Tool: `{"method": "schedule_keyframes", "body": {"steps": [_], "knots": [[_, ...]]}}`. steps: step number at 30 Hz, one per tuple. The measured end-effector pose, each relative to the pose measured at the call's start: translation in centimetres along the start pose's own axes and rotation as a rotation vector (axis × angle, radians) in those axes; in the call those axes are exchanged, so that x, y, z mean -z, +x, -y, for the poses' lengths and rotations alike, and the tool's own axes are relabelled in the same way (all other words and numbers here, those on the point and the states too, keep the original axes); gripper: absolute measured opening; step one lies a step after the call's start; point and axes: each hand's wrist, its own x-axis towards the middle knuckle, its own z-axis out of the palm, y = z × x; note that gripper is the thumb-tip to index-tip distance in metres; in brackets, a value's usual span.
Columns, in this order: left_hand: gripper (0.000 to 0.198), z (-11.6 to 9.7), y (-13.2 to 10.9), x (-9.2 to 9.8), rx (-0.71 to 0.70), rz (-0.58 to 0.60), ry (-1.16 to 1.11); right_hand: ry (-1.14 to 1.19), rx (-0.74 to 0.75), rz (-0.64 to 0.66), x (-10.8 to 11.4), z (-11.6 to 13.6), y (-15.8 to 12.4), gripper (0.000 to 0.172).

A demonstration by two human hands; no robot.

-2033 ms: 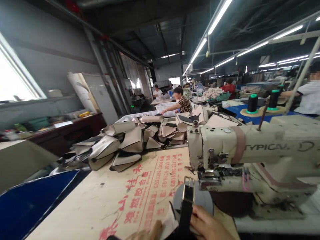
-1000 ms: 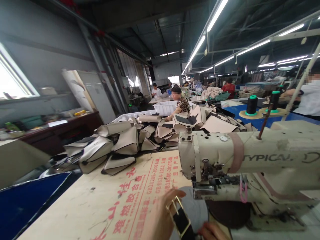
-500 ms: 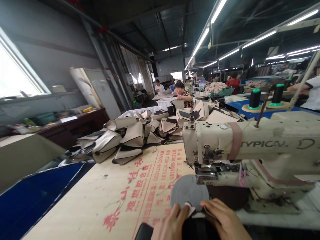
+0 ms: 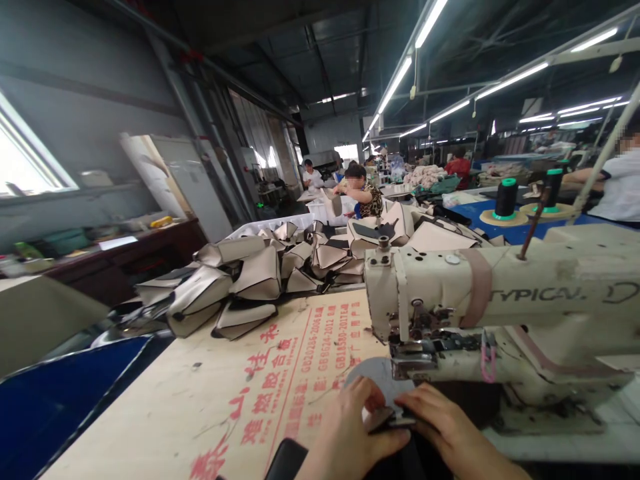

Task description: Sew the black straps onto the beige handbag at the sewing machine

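My left hand [image 4: 356,421] is closed on the near edge of a dark sewn piece [image 4: 400,419] with a pale strip, thumb below and fingers above. My right hand [image 4: 436,420] grips the other side of the same piece. Most of the piece hangs down, hidden by the hands and the lower frame edge. Just beyond the fingers lies a flat grey disc [image 4: 376,371], partly covered by my left hand. The needle end of the sewing machine [image 4: 440,287] stands above and right of the hands, apart from the piece.
A plywood board [image 4: 260,373] with red print spans the table. Beige sewn pieces [image 4: 257,272] with dark edging are heaped behind it. Black thread cones [image 4: 505,198] stand behind the machine. A co-worker [image 4: 363,193] holds a beige piece. A blue bin [image 4: 75,400] is at lower left.
My hands have moved slightly up and closer to the disc, and my left fingers have curled over the piece's edge. The co-worker's beige piece has swung left. The view has shifted slightly.
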Motion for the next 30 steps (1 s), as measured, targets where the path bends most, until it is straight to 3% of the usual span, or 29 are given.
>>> {"method": "schedule_keyframes", "body": {"steps": [4,7,11,15,18,22,26,30], "knots": [[0.041,-0.6,0.1,-0.6,0.038,-0.023,-0.008,-0.031,-0.013,-0.024,0.0,-0.1,0.1,0.028],[0.035,-0.1,0.4,-1.4,0.035,-0.05,0.108,-0.06,0.004,0.027,0.3,-0.3,0.6,0.025],[0.01,1.6,0.7,-2.4,-0.23,-0.064,0.385,-0.129,0.099,0.087,0.6,-1.1,0.9,0.024],[0.01,2.7,0.4,-2.7,-0.378,-0.101,0.511,-0.262,0.103,-0.116,-0.2,-1.4,0.0,0.038],[0.01,2.8,0.2,-2.6,-0.416,-0.104,0.518,-0.235,0.093,-0.2,-0.6,-0.9,-0.5,0.031],[0.011,2.8,0.5,-2.7,-0.432,-0.047,0.509,-0.096,0.068,-0.099,-0.3,-0.5,-0.1,0.013],[0.006,2.6,0.7,-1.7,-0.411,0.032,0.48,-0.026,0.033,0.017,0.2,-0.7,0.6,0.02],[0.032,1.5,0.4,-0.1,-0.405,0.142,0.267,0.057,0.006,0.035,0.2,-0.5,0.7,0.026]]}}
